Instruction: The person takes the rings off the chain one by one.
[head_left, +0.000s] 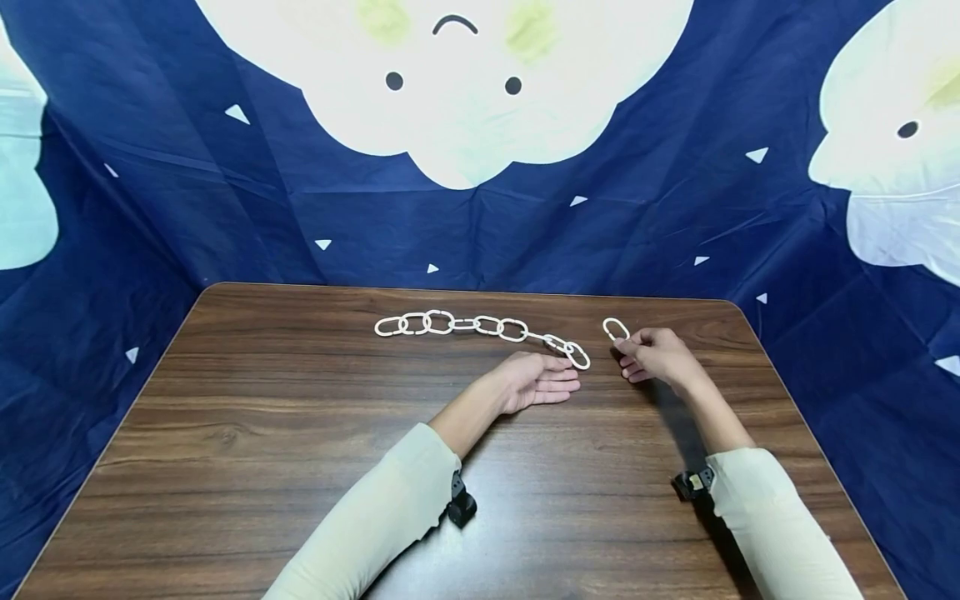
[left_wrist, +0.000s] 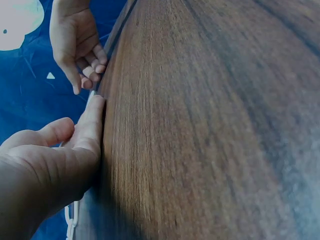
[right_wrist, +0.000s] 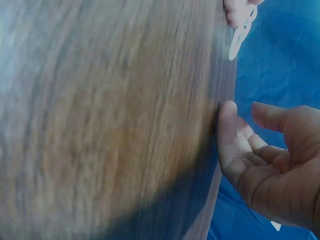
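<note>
Table (head_left: 225, 500) bears white chain (head_left: 500, 327) beside left hand (head_left: 534, 382).

Clouds (head_left: 465, 108): in your bright, crisp head view, their white was nearly washed out.
Tabletop (head_left: 225, 500): a pale glare spread across it beside your left sleeve (head_left: 360, 517).
Right forearm (head_left: 716, 412): you cast a dark shadow along its left side.
Wrist views: both 2 gave you dimmer, bluish pictures.
Left hand (left_wrist: 55, 162): shadow lay below it; the tabletop blurred at lower right.
Right hand (right_wrist: 280, 165): a broad shadow fell beside it; the tabletop was soft, hazily bright at upper left.
</note>
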